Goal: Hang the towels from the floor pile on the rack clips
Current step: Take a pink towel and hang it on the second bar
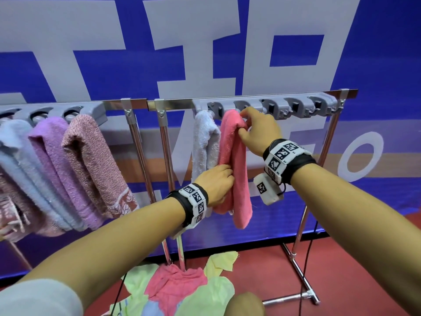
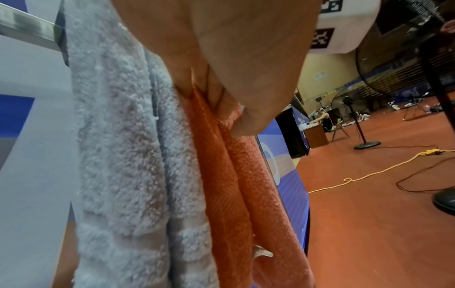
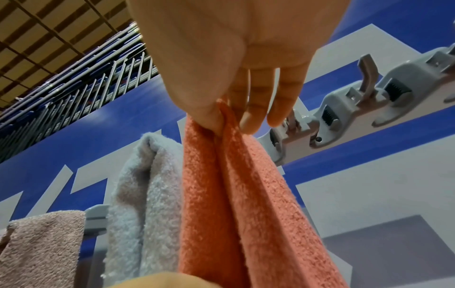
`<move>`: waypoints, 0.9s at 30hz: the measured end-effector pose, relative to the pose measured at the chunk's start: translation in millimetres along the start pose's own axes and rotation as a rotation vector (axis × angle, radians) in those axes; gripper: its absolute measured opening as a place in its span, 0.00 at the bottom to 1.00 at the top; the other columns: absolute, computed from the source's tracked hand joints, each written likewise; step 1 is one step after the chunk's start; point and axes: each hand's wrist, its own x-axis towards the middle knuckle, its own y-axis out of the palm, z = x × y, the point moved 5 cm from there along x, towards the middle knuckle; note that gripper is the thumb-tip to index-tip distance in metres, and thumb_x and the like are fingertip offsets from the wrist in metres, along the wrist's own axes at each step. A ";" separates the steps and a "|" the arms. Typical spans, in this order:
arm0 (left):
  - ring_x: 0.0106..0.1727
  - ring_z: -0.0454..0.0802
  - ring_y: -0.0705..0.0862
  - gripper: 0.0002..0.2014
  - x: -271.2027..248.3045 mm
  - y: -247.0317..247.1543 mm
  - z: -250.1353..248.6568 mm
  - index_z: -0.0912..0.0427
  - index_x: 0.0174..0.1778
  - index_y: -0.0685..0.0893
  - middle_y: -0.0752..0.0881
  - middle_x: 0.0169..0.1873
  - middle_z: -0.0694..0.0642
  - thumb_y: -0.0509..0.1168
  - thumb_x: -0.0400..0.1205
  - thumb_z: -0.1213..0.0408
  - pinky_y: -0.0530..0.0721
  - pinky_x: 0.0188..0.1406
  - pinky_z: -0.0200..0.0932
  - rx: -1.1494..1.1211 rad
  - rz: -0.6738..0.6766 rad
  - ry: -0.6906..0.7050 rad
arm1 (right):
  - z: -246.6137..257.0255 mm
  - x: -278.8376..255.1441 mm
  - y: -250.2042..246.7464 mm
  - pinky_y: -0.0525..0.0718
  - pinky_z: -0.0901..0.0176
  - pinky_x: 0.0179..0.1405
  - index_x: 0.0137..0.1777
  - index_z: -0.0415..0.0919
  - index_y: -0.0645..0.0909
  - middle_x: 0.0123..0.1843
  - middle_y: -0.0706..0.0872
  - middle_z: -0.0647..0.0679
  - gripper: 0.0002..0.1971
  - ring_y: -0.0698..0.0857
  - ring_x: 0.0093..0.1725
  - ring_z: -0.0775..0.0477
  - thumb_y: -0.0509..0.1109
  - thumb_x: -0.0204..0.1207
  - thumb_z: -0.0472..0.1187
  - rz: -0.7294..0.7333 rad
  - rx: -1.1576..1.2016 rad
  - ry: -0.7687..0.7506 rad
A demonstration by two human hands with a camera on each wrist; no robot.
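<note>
Pink towel (image 1: 234, 160) hung long-axis vertical, top fold just below the 2nd clip (image 1: 242, 106). Right hand (image 1: 259, 131) pinched that fold, nearer the clip, so it leads. Left hand (image 1: 216, 185) gripped mid-length. Grey towel (image 1: 204, 142) already clipped just beside; floor pile (image 1: 180, 290) remained below.

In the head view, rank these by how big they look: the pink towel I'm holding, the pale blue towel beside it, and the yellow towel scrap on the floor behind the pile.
1. Pink towel, gripped by right hand and left hand.
2. Pale blue towel; its lower end is hidden by the left hand, so the gap is unsure.
3. Yellow towel scrap, farther from the camera.
</note>
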 end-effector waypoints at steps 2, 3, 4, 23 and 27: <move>0.61 0.61 0.82 0.12 -0.9 2.5 -0.3 0.66 0.48 0.87 0.88 0.51 0.61 0.65 0.72 0.64 0.82 0.64 0.54 -0.017 0.054 -0.047 | 5.2 3.1 -4.1 0.85 0.43 0.53 0.63 0.50 0.79 0.52 0.90 0.47 0.16 0.85 0.55 0.36 0.66 0.74 0.42 -0.043 -0.018 -0.011; 0.61 0.61 0.81 0.13 -2.1 4.3 -2.0 0.65 0.48 0.87 0.88 0.51 0.60 0.63 0.74 0.63 0.82 0.63 0.54 -0.027 0.062 -0.052 | 8.1 5.2 -6.3 0.85 0.43 0.53 0.62 0.49 0.79 0.53 0.90 0.47 0.16 0.85 0.56 0.36 0.65 0.75 0.42 -0.059 -0.044 -0.017; 0.61 0.60 0.81 0.13 -3.3 5.9 -3.8 0.64 0.47 0.87 0.88 0.51 0.60 0.62 0.74 0.62 0.82 0.63 0.54 -0.042 0.061 -0.049 | 11.2 7.2 -8.0 0.84 0.42 0.53 0.62 0.50 0.79 0.53 0.90 0.46 0.16 0.84 0.57 0.35 0.64 0.75 0.42 -0.066 -0.073 -0.021; 0.50 0.55 0.84 0.13 -44.9 -60.3 20.3 0.60 0.47 0.87 0.88 0.50 0.53 0.61 0.77 0.57 0.85 0.42 0.47 -0.223 -0.380 -0.050 | 43.0 -23.8 -24.6 0.83 0.46 0.45 0.54 0.45 0.79 0.50 0.81 0.50 0.12 0.82 0.44 0.44 0.66 0.73 0.48 -0.075 -0.042 -0.269; 0.55 0.53 0.84 0.13 -73.4 -75.7 43.6 0.58 0.54 0.86 0.87 0.54 0.51 0.65 0.78 0.57 0.87 0.47 0.53 -0.216 -0.376 -0.205 | 67.7 -42.2 -16.4 0.82 0.48 0.44 0.55 0.44 0.81 0.49 0.82 0.50 0.15 0.81 0.44 0.44 0.66 0.72 0.50 0.051 -0.041 -0.374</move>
